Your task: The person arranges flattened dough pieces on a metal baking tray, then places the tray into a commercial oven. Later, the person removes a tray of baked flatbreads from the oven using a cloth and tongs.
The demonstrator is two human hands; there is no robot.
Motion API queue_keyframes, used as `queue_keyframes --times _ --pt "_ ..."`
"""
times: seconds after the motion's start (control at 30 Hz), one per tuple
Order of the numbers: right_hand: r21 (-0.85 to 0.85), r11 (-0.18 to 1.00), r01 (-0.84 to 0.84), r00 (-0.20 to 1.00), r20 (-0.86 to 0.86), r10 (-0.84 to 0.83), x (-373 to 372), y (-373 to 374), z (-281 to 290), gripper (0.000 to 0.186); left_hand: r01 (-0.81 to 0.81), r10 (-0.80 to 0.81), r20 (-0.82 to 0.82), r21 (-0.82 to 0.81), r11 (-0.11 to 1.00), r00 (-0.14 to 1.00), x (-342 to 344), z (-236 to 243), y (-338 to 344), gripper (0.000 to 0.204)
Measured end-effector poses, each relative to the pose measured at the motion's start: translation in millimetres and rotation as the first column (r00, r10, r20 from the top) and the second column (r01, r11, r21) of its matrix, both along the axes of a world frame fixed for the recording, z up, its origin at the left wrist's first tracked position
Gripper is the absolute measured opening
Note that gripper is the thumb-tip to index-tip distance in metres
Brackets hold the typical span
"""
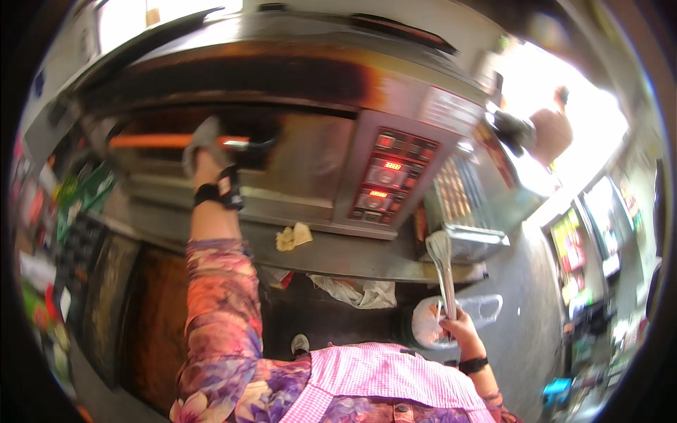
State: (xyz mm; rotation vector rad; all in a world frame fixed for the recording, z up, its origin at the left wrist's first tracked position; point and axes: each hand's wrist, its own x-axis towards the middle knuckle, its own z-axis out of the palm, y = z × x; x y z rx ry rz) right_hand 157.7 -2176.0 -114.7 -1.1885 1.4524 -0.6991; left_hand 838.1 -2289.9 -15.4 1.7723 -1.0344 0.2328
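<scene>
My left hand (202, 146), in a grey glove, reaches forward and closes around the orange bar handle (159, 141) of a steel oven (310, 158). A dark glass panel lies behind that bar; the fingers are partly blurred. In my right hand (462, 330), low on the right, is a pair of metal tongs (442, 264). Its broad ends point up and away from me, in front of the ledge below the oven. To the right of the oven door, the control panel (390, 176) shows red lit displays.
A crumpled pale yellow cloth or glove (294, 237) lies on the steel ledge (352, 255). Right of the oven stands a glass-sided case (465, 194) with rows of brown items. A white plastic bag (428, 326) hangs or sits below it. Dark trays (99, 275) stand at the left.
</scene>
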Motion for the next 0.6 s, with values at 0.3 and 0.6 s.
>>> queue_keyframes --times 0.3,0.6 --pt "0.078 0.996 -0.047 0.997 -0.063 0.052 5 -16 -4 0.028 0.684 -0.609 -0.685 -0.22 0.695 0.399 -1 -18 21 0.03" --pt "0.041 0.989 -0.143 0.99 -0.005 0.144 6 -42 -21 0.025 0.794 -0.615 -0.505 -0.432 -0.427 -0.605 7 -112 61 0.058"
